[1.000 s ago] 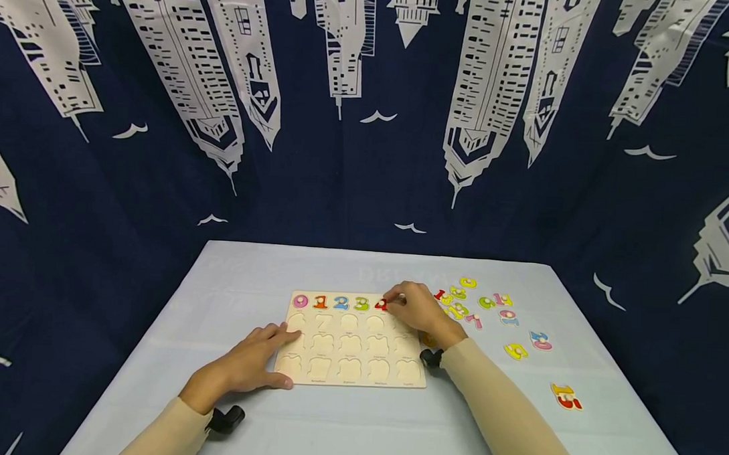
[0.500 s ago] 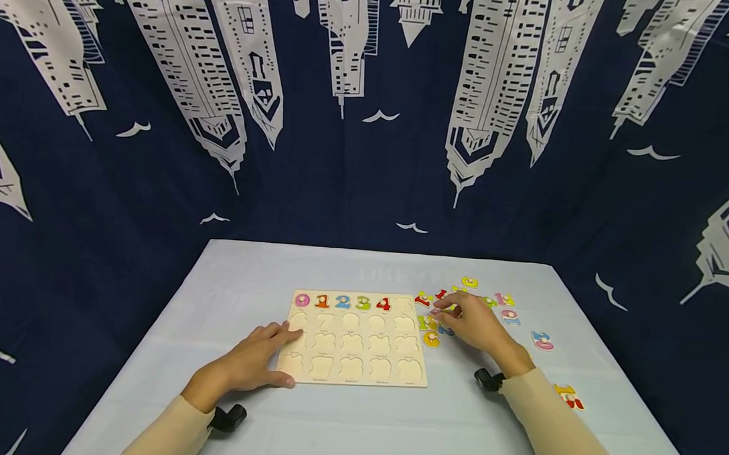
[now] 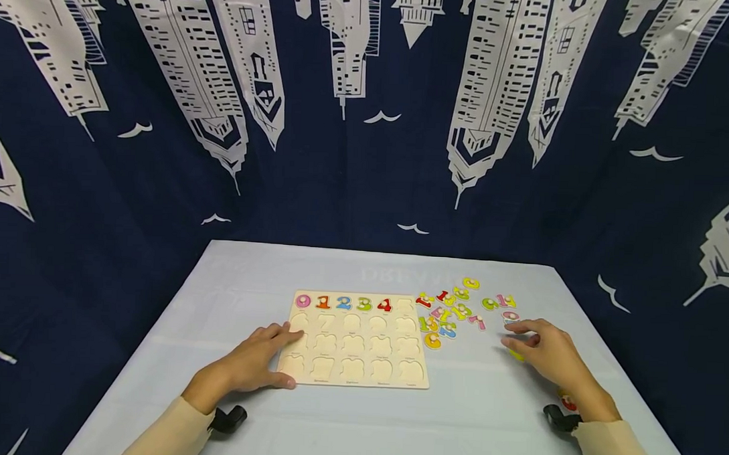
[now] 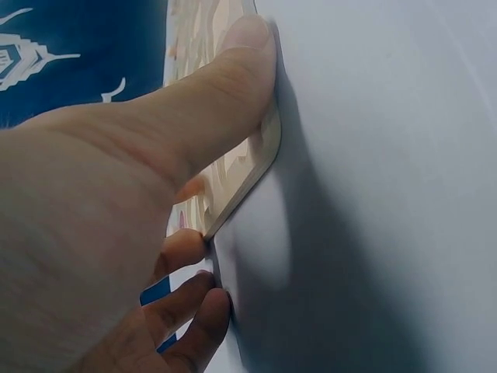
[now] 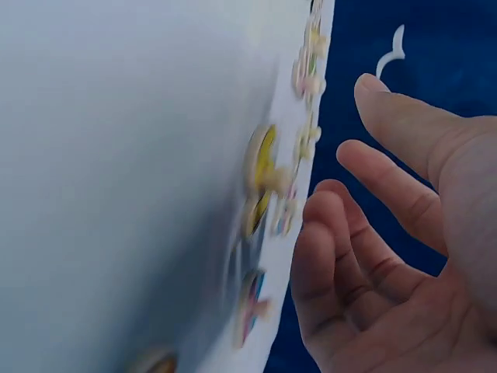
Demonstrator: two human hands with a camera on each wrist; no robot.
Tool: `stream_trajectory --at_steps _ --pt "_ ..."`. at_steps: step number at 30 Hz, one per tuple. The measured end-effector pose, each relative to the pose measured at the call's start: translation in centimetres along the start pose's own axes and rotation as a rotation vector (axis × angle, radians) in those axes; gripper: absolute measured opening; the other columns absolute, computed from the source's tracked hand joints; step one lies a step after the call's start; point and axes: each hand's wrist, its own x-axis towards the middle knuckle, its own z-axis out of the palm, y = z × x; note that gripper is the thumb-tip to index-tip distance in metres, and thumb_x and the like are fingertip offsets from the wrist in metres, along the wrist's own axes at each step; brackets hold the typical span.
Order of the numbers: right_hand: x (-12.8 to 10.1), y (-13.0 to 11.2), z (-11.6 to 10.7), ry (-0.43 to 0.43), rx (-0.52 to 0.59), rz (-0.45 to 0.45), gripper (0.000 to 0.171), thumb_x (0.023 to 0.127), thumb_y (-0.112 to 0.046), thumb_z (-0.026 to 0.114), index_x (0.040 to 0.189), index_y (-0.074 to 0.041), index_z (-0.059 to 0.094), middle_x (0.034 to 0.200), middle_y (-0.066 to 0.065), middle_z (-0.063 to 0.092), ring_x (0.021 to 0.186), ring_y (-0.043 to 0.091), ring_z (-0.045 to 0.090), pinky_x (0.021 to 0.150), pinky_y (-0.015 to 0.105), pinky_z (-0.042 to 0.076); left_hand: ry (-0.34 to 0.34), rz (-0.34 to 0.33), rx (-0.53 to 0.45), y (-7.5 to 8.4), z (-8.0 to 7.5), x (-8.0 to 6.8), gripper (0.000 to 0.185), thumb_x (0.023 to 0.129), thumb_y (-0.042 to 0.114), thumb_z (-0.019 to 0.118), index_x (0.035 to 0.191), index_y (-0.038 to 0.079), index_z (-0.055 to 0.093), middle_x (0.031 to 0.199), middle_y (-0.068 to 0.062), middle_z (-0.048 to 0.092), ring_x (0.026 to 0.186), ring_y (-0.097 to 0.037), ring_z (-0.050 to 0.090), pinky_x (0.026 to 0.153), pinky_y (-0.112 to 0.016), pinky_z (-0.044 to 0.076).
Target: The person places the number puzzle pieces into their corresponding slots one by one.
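A wooden number-puzzle board [image 3: 367, 351] lies on the table with knobbed numbers 0 to 4, ending in a red 4 [image 3: 384, 305], along its top row. My left hand [image 3: 245, 365] rests at the board's left side, thumb against the near corner, fingers fairly straight. Over the right part of the table hovers my right hand [image 3: 547, 354], thumb and fingers apart with nothing between them. Beneath its fingers, partly hidden, is a yellow number piece [image 3: 517, 355]. The right wrist view shows that yellow piece [image 5: 262, 167] upright-knobbed on the table, apart from the fingers.
Several loose number pieces [image 3: 460, 312] lie right of the board, some close together. A pink-and-blue piece [image 3: 510, 317] sits just beyond the right hand. A red-and-yellow piece [image 3: 568, 400] is partly covered by the right wrist. A dark patterned cloth [image 3: 342, 173] hangs behind the table.
My right hand has left the red 4 on the board, passed over the loose pieces and moved right towards the yellow piece. The left hand stays on the board's edge.
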Motion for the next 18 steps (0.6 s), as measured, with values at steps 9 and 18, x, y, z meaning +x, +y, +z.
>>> stream_trajectory --at_steps 9,18 --pt "-0.7 2.2 -0.3 -0.033 0.049 0.094 0.038 0.105 -0.033 0.090 0.129 -0.004 0.086 0.108 0.009 0.083 0.088 0.012 0.069 0.069 0.022 0.052 -0.005 0.003 0.007 -0.2 0.0 0.0 0.101 0.090 0.047 0.101 0.175 0.017 0.054 0.184 -0.025 0.044 0.159 -0.045 0.051 0.135 -0.069 0.045" --pt "-0.7 2.3 0.1 -0.022 0.045 0.123 0.029 0.102 -0.026 0.093 0.118 -0.003 0.087 0.098 0.004 0.084 0.085 0.012 0.070 0.070 0.021 0.052 -0.006 0.011 0.002 -0.2 0.0 0.0 0.100 0.091 0.046 0.100 0.175 0.016 0.054 0.184 -0.026 0.043 0.160 -0.047 0.049 0.136 -0.070 0.043"
